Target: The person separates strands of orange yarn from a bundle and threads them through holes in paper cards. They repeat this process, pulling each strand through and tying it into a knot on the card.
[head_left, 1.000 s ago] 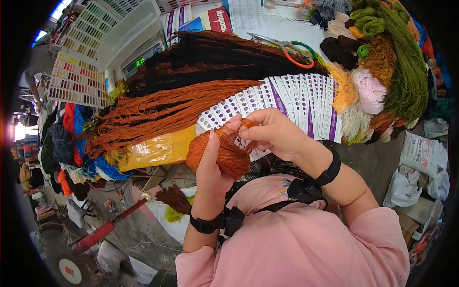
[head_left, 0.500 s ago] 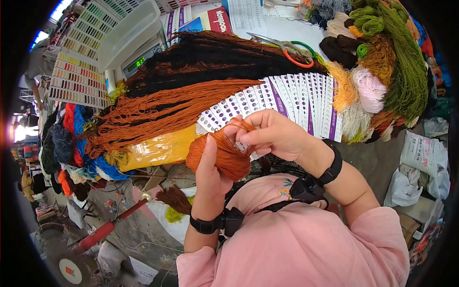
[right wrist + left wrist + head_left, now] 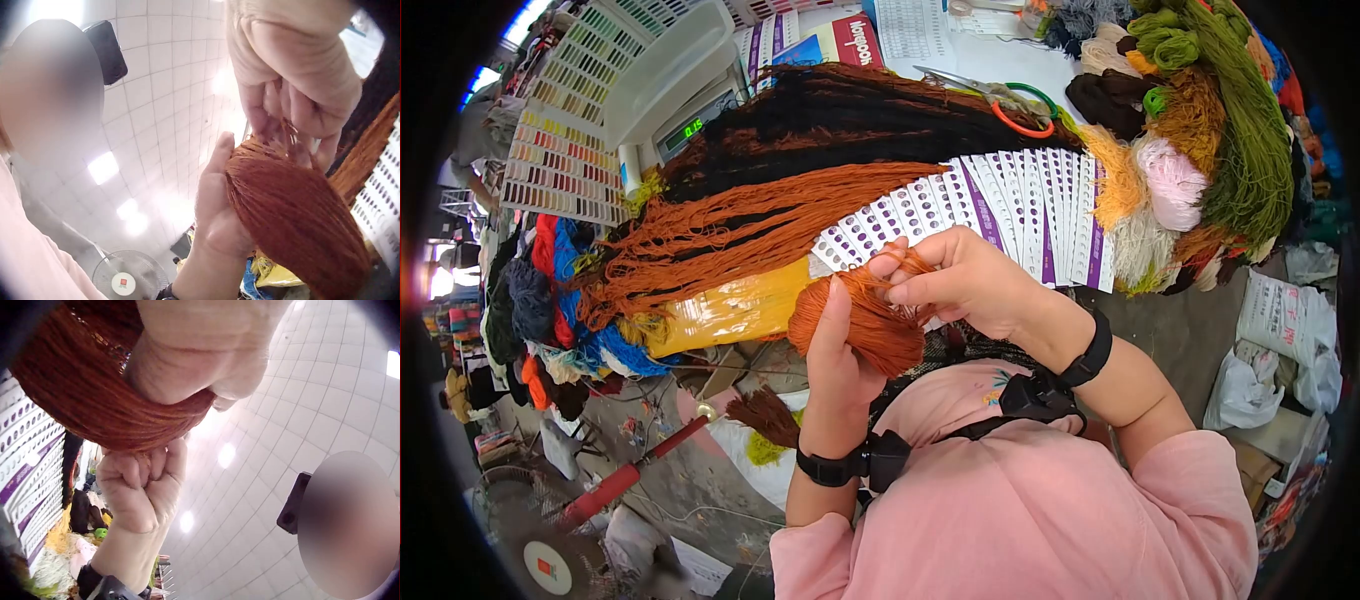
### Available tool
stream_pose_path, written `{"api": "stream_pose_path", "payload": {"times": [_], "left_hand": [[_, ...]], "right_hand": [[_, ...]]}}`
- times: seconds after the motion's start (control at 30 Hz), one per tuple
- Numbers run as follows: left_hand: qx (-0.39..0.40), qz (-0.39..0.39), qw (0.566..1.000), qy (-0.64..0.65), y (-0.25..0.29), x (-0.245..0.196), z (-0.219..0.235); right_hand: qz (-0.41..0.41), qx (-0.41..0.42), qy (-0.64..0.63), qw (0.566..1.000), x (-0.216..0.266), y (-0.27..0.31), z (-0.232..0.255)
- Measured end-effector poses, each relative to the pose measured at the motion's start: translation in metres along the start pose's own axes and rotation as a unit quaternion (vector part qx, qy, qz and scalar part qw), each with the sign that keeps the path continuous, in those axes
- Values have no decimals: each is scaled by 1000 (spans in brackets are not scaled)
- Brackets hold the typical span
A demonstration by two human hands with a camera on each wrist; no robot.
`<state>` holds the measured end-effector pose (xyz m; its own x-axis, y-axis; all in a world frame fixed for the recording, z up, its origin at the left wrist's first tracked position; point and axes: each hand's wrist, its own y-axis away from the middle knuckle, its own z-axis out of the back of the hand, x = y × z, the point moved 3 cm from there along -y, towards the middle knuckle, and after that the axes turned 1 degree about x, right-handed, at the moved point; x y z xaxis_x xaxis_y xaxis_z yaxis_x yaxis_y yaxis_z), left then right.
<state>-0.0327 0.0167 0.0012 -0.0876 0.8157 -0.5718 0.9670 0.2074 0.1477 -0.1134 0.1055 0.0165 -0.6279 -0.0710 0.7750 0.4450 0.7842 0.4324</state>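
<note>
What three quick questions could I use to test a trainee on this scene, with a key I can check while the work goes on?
1. Multiple choice: what does the left hand hold?
A) a fan
B) the skein
C) a notebook

2. True or false: the two handle loops of the scissors differ in colour.

3. Fill in: the right hand pinches ___ at the end of the skein.

Key: 1. B. 2. True, one is green and the other reddish orange. 3. Strands.
</note>
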Motion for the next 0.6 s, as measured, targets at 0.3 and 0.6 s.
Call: {"api": "stream_pose_path", "payload": {"times": [0.3,0.6], "left_hand": [[-63,17,998,-22,0,3,7],[-24,-30,999,-10,0,-1,1]], "right_hand": [[10,49,-80,996,-4,0,10],[25,110,-166,980,-5,-2,9]]}}
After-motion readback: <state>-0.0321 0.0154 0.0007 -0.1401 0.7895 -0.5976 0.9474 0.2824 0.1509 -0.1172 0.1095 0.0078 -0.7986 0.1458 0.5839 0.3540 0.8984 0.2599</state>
